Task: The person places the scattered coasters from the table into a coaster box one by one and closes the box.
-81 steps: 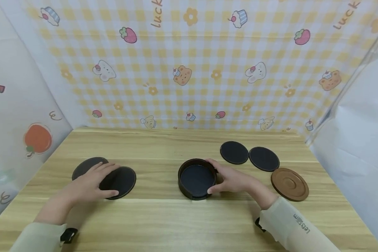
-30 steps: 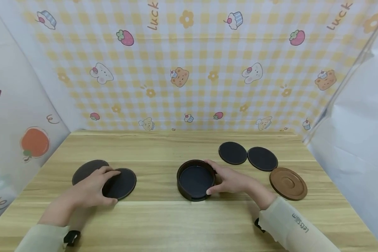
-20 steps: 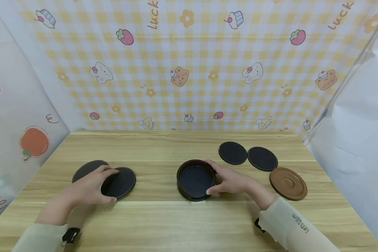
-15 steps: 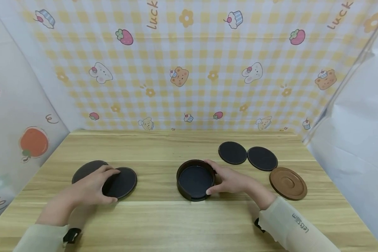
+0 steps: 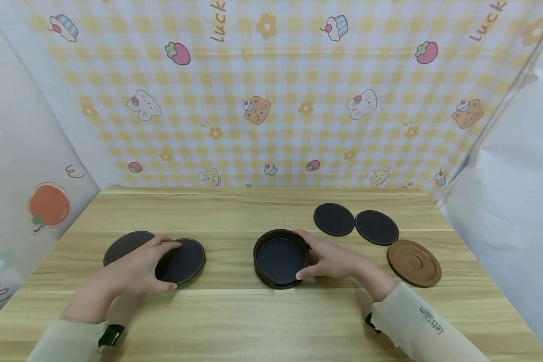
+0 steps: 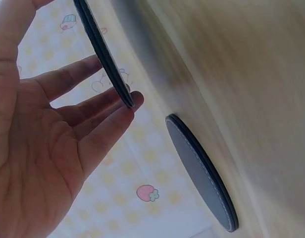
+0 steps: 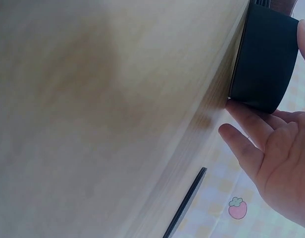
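Observation:
My left hand grips a round black coaster by its edges, thumb at the near side and fingers at the far side. In the left wrist view the held coaster is raised off the table. Another black coaster lies flat behind that hand, partly covered by it. At the middle of the table stands a round dark coaster holder with a gap in its front wall. My right hand holds its right side, thumb near the gap and fingers at the back; the right wrist view shows the holder's outer wall.
Two black coasters, one on the left and one on the right, lie edge to edge at the back right. A brown ringed disc lies beside them. A patterned cloth hangs behind the wooden table.
My left hand has closed on the nearer left coaster, lifted it and moved slightly right with it. The right hand and the holder have stayed in place.

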The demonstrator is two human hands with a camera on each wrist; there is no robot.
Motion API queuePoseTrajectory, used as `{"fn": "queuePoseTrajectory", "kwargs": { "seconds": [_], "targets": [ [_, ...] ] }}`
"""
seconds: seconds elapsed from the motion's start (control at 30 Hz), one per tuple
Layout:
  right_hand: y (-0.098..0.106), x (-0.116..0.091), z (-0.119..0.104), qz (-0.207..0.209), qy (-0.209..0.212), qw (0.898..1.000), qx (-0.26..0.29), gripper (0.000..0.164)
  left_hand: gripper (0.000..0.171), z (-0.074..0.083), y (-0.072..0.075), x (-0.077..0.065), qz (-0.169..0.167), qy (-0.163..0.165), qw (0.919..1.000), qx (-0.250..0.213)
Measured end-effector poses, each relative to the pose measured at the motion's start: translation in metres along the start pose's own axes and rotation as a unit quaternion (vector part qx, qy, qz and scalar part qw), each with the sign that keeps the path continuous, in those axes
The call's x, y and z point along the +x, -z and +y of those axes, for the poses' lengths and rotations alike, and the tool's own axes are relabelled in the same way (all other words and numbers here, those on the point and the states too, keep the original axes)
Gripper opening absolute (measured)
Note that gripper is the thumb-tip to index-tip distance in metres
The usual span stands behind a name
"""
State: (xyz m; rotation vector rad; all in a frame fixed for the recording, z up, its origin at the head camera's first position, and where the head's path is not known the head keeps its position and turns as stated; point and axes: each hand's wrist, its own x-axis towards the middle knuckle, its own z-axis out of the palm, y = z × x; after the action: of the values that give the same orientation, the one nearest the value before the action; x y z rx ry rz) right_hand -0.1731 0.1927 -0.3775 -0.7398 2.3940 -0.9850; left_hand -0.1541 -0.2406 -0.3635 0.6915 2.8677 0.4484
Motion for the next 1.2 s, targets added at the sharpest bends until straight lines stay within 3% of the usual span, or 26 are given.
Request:
{"fn": "queuePoseTrajectory", "kwargs": {
  "seconds": [0.9, 1.2],
  "targets": [
    [0.000, 0.000, 0.000, 0.000, -0.005, 1.000, 0.006, 0.103, 0.084, 0.021, -0.004, 0.018, -0.014, -0.024, 0.9993, -0.025],
    [0.000, 0.000, 0.001, 0.001, -0.005, 1.000, 0.004, 0.103, 0.084, 0.037, -0.002, 0.024, -0.003, -0.063, 0.9978, -0.020]
  ]
}}
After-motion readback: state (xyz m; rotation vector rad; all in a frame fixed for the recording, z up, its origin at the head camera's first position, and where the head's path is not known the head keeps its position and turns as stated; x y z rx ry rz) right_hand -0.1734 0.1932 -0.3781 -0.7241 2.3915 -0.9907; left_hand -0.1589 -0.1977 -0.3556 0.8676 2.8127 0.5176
